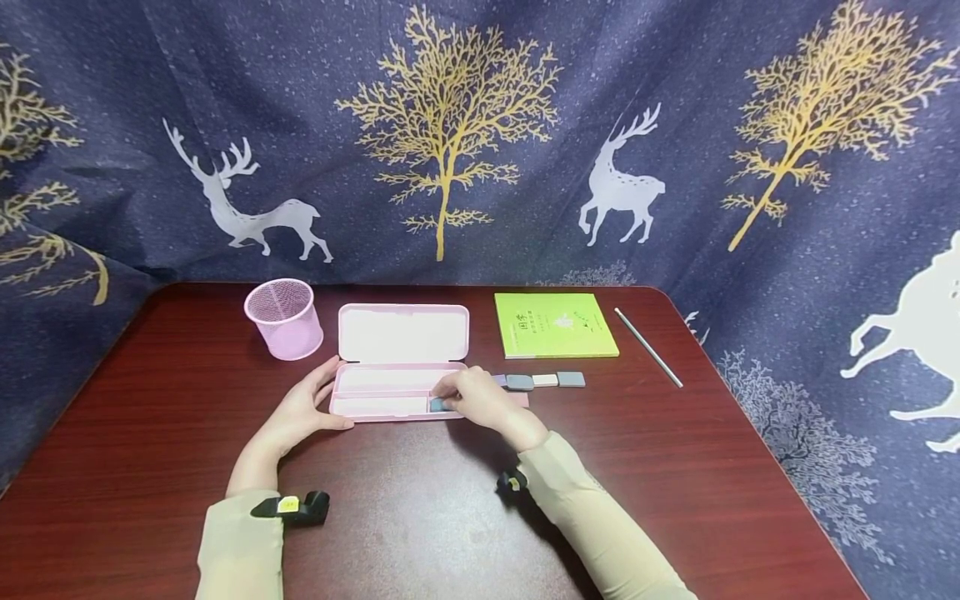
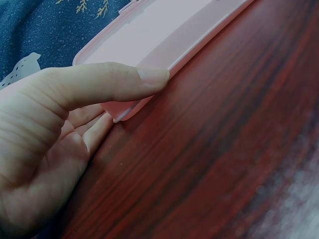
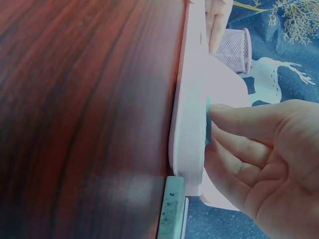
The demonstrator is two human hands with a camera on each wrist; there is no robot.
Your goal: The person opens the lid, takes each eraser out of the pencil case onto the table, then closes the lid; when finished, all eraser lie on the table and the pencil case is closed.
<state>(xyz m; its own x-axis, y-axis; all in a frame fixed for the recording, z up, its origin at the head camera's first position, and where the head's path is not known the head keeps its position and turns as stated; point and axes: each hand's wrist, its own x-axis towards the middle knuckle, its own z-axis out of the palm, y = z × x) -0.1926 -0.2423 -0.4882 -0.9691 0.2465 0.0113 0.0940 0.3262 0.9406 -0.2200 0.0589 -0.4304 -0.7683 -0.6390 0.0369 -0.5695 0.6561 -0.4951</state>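
Eraser (image 1: 438,405) small, grey-teal, block-shaped, inside open pink pencil case (image 1: 390,392).

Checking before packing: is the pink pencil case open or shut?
Open: the pink pencil case has its lid laid back flat on the table, tray exposed.

Both arms in long beige sleeves, cuffs at wrists. Left hand (image 1: 300,412) & right hand (image 1: 483,400) bare. Small black cam strapped on each wrist; left one has yellow sticker.
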